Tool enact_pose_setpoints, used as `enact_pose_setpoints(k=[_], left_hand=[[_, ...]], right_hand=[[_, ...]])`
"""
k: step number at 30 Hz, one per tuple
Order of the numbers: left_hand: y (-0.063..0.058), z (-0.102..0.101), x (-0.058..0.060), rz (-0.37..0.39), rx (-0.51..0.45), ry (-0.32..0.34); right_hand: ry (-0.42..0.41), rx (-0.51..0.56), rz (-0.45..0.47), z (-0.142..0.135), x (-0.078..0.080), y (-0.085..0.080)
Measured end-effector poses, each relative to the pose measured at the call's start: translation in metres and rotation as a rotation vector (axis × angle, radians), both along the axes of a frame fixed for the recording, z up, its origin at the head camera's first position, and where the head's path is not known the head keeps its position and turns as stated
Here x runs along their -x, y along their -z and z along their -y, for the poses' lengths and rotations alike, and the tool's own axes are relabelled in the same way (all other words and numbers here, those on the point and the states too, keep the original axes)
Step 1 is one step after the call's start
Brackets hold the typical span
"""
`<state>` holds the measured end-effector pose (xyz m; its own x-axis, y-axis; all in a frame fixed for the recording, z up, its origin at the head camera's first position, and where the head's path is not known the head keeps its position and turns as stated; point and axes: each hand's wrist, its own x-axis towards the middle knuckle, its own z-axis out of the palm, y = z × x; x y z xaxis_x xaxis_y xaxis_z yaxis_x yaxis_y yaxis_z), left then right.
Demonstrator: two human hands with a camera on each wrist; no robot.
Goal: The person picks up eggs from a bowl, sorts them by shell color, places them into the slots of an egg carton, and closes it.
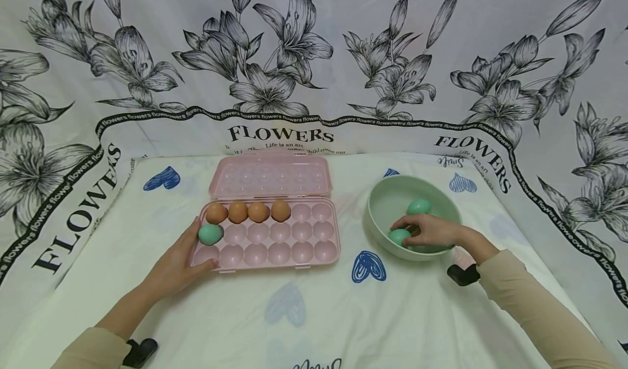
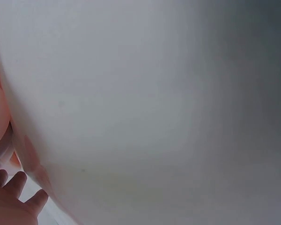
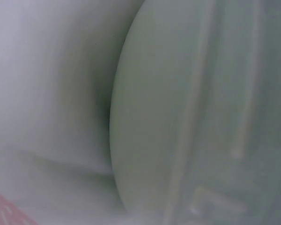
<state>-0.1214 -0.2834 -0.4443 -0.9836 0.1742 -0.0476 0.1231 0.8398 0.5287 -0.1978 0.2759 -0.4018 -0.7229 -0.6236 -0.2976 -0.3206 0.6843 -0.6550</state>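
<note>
A pink plastic egg carton lies with its lid folded back. Several brown eggs fill the left part of its back row. One green egg sits at the left end of the middle row. My left hand holds the carton's front left corner, thumb on the front edge and fingers along the left side. To the right stands a light green bowl. Inside it, my right hand grips a green egg near the bowl's left wall. Another green egg lies behind that hand.
A white cloth with blue hearts covers the surface. Flower-printed fabric rises at the back and sides. The right wrist view is filled mostly by the bowl's outer wall, and the left wrist view by pale cloth.
</note>
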Motion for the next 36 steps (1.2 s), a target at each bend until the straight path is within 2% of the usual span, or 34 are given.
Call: enact_pose_setpoints(k=[7,13,22,29,36], left_hand=[[0.003,0.001,0.0,-0.018,-0.008,0.01],[0.003,0.002,0.0,-0.031,-0.011,0.014],[0.002,0.001,0.001,-0.015,-0.003,0.009],[0.002,0.0,0.001,0.005,-0.006,0.005],[0.001,0.001,0.0,-0.007,-0.013,0.006]], right_hand=[[0.025,0.016,-0.027,0.0,0.001,-0.003],[0.043,0.016,-0.086,0.0,0.005,-0.014],[0.085,0.117,-0.119,0.003,0.015,-0.031],[0.113,0.139,-0.133,0.014,0.016,-0.044],[0.097,0.134,-0.234,0.036,0.018,-0.054]])
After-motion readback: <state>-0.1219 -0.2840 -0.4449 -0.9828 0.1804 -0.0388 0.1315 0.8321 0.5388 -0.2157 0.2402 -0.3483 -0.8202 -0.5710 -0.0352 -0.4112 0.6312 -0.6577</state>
